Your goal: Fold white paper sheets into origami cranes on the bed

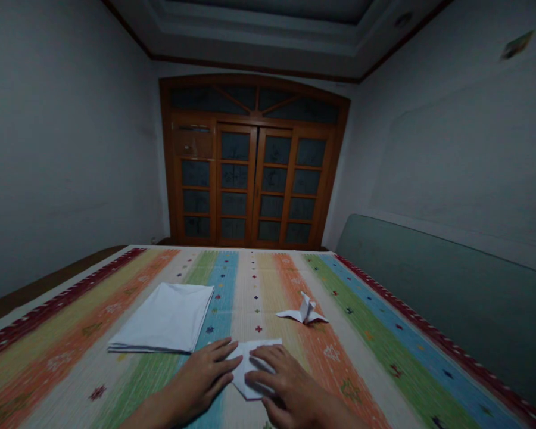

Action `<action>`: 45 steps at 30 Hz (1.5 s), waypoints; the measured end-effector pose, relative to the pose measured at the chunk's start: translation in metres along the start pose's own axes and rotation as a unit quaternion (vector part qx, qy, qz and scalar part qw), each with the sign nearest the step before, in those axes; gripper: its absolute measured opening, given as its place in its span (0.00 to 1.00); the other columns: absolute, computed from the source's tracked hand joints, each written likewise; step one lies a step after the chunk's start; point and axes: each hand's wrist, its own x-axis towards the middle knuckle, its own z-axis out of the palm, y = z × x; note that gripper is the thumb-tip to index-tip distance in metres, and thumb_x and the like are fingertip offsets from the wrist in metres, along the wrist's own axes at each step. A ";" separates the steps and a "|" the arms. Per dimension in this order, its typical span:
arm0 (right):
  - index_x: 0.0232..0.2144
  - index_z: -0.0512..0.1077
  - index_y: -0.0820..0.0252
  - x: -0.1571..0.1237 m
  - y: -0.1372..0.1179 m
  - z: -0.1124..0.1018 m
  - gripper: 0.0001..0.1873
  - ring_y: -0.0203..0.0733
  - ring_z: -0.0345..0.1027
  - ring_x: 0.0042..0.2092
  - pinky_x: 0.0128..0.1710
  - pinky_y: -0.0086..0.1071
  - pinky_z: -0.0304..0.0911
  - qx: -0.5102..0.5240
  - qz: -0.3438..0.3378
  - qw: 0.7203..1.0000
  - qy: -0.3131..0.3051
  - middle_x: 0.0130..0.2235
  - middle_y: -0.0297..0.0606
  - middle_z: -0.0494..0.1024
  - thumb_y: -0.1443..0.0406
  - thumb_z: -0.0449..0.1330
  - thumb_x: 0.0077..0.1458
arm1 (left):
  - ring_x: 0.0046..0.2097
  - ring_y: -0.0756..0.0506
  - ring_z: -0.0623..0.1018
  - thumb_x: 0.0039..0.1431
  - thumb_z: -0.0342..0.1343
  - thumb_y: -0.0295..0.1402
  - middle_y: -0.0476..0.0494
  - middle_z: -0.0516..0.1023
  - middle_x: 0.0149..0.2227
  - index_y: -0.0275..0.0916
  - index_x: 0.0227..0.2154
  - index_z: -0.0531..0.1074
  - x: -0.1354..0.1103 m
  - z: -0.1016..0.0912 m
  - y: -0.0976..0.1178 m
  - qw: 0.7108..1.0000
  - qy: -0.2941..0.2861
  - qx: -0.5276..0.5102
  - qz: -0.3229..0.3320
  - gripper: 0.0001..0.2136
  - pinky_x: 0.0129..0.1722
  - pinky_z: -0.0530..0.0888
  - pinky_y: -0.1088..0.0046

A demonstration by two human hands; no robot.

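Both hands sit low in the view at 6 o'clock, palms down and fingers nearly flat, neither one pinching or gripping. The left hand point(201, 378) rests with its fingertips against the left edge of a folded white paper piece point(250, 370), and the right hand point(290, 381) lies over that piece's right half, covering part of it. The piece is a pointed, many-layered fold, lying flat between the hands on a striped woven cover point(366, 363) in bands of green, blue, orange and cream, with small stitched motifs and a red border. At 10 o'clock from the hands, a squared stack of white paper sheets point(163, 319) lies flat, just apart from the left hand. At 1 o'clock, nearer the middle of the cover, a white origami crane point(304, 313) sits with its wings spread and neck raised, touching neither hand. Beyond the cover at 12 o'clock stand glazed wooden double doors point(252, 185), and a grey-green padded panel point(442, 298) runs along the cover's right side.
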 end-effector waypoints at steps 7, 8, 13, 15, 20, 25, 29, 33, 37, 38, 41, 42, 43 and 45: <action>0.62 0.70 0.51 0.005 -0.009 -0.011 0.27 0.53 0.61 0.67 0.65 0.47 0.57 -0.003 -0.018 0.999 -0.036 0.68 0.46 0.67 0.68 0.56 0.60 | 0.73 0.31 0.55 0.75 0.51 0.41 0.43 0.46 0.75 0.55 0.74 0.40 -0.004 0.004 0.012 0.997 -0.068 0.021 -0.024 0.32 0.67 0.63 0.42; 0.61 0.71 0.51 0.006 -0.010 -0.012 0.26 0.54 0.62 0.67 0.65 0.48 0.58 -0.002 -0.016 0.999 -0.041 0.67 0.46 0.68 0.68 0.56 0.61 | 0.74 0.31 0.54 0.75 0.50 0.42 0.44 0.45 0.76 0.55 0.74 0.39 -0.004 0.003 0.013 0.997 -0.068 0.023 -0.020 0.33 0.67 0.62 0.41; 0.60 0.73 0.51 0.005 -0.008 -0.011 0.25 0.56 0.63 0.66 0.64 0.49 0.59 -0.001 -0.007 0.999 -0.037 0.64 0.47 0.72 0.66 0.58 0.61 | 0.72 0.30 0.59 0.74 0.52 0.42 0.44 0.53 0.74 0.57 0.73 0.44 -0.003 0.005 0.011 0.998 -0.038 0.043 -0.021 0.31 0.65 0.66 0.41; 0.60 0.73 0.51 0.004 -0.006 -0.007 0.25 0.56 0.65 0.64 0.63 0.49 0.60 0.000 -0.014 1.000 -0.027 0.63 0.47 0.74 0.66 0.59 0.60 | 0.71 0.31 0.63 0.74 0.52 0.39 0.43 0.57 0.73 0.56 0.73 0.47 -0.004 0.010 0.007 0.998 -0.013 0.051 -0.031 0.30 0.64 0.68 0.43; 0.57 0.75 0.52 0.003 -0.003 0.000 0.24 0.55 0.66 0.63 0.62 0.48 0.62 -0.004 -0.029 1.000 -0.004 0.62 0.45 0.75 0.67 0.58 0.60 | 0.68 0.34 0.68 0.74 0.50 0.32 0.42 0.65 0.70 0.53 0.70 0.60 -0.007 0.021 -0.001 0.995 0.071 0.045 -0.060 0.24 0.61 0.74 0.50; 0.54 0.77 0.52 0.003 -0.002 0.004 0.22 0.53 0.69 0.61 0.60 0.47 0.64 -0.002 -0.029 0.999 0.014 0.60 0.44 0.77 0.68 0.58 0.59 | 0.59 0.38 0.76 0.71 0.54 0.30 0.42 0.77 0.59 0.50 0.58 0.74 -0.002 0.011 0.005 0.991 0.110 -0.015 -0.074 0.16 0.59 0.77 0.55; 0.53 0.77 0.55 0.003 -0.001 0.004 0.22 0.52 0.70 0.60 0.61 0.46 0.63 0.021 -0.025 0.999 0.022 0.59 0.44 0.78 0.69 0.58 0.57 | 0.55 0.38 0.78 0.68 0.58 0.27 0.42 0.79 0.54 0.49 0.52 0.78 0.002 0.003 0.009 0.993 0.091 -0.018 -0.074 0.13 0.55 0.79 0.56; 0.50 0.79 0.56 0.002 0.002 0.008 0.21 0.53 0.70 0.59 0.60 0.47 0.65 0.036 -0.016 0.998 0.045 0.57 0.46 0.79 0.70 0.58 0.55 | 0.58 0.34 0.76 0.68 0.57 0.26 0.39 0.77 0.57 0.49 0.53 0.78 0.002 0.006 0.012 0.994 0.099 0.043 -0.036 0.15 0.54 0.79 0.50; 0.50 0.79 0.55 0.000 0.005 0.013 0.22 0.52 0.70 0.59 0.61 0.47 0.64 0.034 -0.018 0.998 0.049 0.57 0.46 0.79 0.70 0.58 0.54 | 0.61 0.32 0.75 0.69 0.55 0.25 0.38 0.78 0.59 0.45 0.51 0.78 0.002 0.008 0.023 0.992 0.095 0.074 0.022 0.13 0.54 0.79 0.49; 0.50 0.79 0.55 0.000 0.005 0.014 0.22 0.52 0.70 0.60 0.61 0.47 0.64 0.032 -0.018 0.998 0.048 0.57 0.46 0.79 0.70 0.58 0.54 | 0.59 0.34 0.77 0.70 0.55 0.25 0.39 0.80 0.57 0.45 0.52 0.78 0.003 0.007 0.026 0.993 0.087 0.066 0.034 0.13 0.54 0.80 0.51; 0.50 0.80 0.55 -0.001 0.005 0.014 0.22 0.52 0.71 0.59 0.61 0.47 0.65 0.029 -0.016 0.998 0.054 0.57 0.46 0.79 0.69 0.58 0.54 | 0.56 0.36 0.81 0.69 0.55 0.27 0.42 0.83 0.55 0.47 0.57 0.75 0.003 -0.002 0.029 0.997 0.054 0.031 0.049 0.17 0.53 0.81 0.56; 0.50 0.80 0.55 -0.001 0.005 0.014 0.21 0.52 0.71 0.59 0.60 0.47 0.65 0.029 -0.016 0.998 0.058 0.57 0.47 0.79 0.69 0.58 0.54 | 0.57 0.37 0.80 0.69 0.56 0.27 0.43 0.82 0.57 0.49 0.60 0.73 0.003 -0.005 0.028 0.998 0.039 0.019 0.049 0.19 0.54 0.81 0.57; 0.50 0.80 0.56 -0.001 0.005 0.013 0.21 0.52 0.71 0.59 0.60 0.46 0.65 0.029 -0.017 0.998 0.061 0.57 0.47 0.79 0.69 0.58 0.55 | 0.60 0.37 0.79 0.69 0.56 0.28 0.44 0.80 0.59 0.50 0.62 0.71 0.002 -0.009 0.027 0.999 0.022 0.008 0.047 0.21 0.56 0.79 0.57; 0.50 0.80 0.56 -0.001 0.005 0.013 0.21 0.52 0.71 0.59 0.61 0.46 0.65 0.030 -0.020 0.998 0.061 0.58 0.47 0.79 0.69 0.58 0.55 | 0.65 0.37 0.74 0.71 0.57 0.31 0.46 0.73 0.65 0.53 0.66 0.65 0.001 -0.015 0.024 0.999 -0.010 -0.014 0.040 0.24 0.60 0.76 0.57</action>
